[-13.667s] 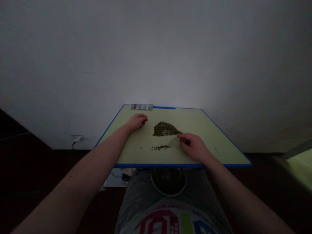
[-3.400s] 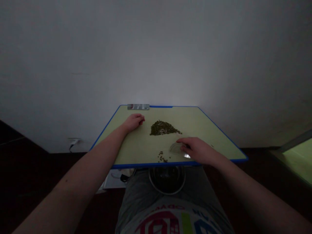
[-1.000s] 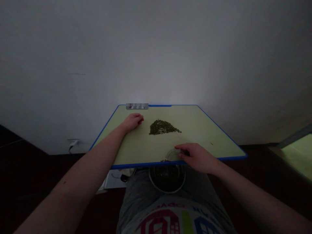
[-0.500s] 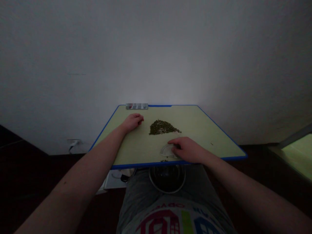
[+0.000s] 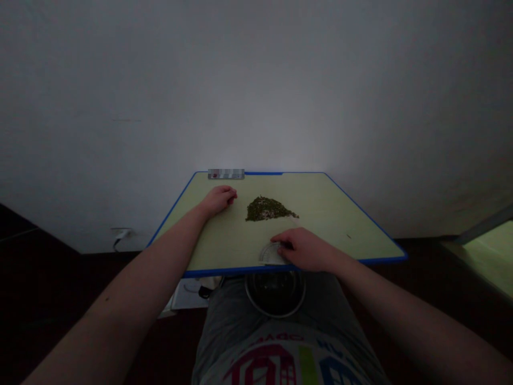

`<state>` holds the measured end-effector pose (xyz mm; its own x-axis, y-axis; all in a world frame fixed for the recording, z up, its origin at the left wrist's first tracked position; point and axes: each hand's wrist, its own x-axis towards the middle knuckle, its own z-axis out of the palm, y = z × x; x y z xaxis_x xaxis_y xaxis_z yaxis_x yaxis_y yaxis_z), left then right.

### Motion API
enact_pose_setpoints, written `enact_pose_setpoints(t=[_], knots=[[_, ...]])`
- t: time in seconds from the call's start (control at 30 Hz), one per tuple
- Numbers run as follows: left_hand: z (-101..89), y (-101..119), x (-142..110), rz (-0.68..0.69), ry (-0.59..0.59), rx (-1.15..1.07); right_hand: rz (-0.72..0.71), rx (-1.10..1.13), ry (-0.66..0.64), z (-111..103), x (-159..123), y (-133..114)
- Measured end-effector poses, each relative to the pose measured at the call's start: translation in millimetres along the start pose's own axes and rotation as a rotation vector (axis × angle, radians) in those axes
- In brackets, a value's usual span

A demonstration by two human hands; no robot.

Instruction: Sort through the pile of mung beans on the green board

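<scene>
Green grains (image 5: pixel 265 207) heap beyond a clear, half-round protractor (image 5: pixel 269 254).

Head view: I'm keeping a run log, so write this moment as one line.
seeds: heaped on table; right hand: holding protractor by near edge; left hand: left of seeds; bowl: in lap

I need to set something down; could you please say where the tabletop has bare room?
Free: between green pile and blue right edge; between left forearm and clear protractor. Crowded: the middle, around pile and right hand.

Bowl (image 5: pixel 276 315) partly hidden by the board (image 5: pixel 320 208)
</scene>
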<state>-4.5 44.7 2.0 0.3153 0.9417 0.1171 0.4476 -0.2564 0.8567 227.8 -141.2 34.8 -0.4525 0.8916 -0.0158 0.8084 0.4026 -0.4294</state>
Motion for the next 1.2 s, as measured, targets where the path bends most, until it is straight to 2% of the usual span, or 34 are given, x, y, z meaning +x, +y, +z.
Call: enact_pose_setpoints(t=[0.4,0.73,0.93,1.07,1.2], knots=[[-0.9,3,-1,-0.005,0.009,0.029,0.045,0.021,0.027,0,-11,0],[0.5,-2,2,-0.004,-0.001,-0.038,0.118,0.05,0.041,-1,-22,8],[1.2,-1,2,0.0,0.004,-0.025,0.082,-0.027,0.027,-4,-6,9],[0.4,-1,1,-0.01,0.008,-0.003,0.049,-0.056,0.002,-3,10,3],[0.0,-2,1,-0.002,-0.005,-0.011,0.003,-0.046,0.005,1,13,-4]])
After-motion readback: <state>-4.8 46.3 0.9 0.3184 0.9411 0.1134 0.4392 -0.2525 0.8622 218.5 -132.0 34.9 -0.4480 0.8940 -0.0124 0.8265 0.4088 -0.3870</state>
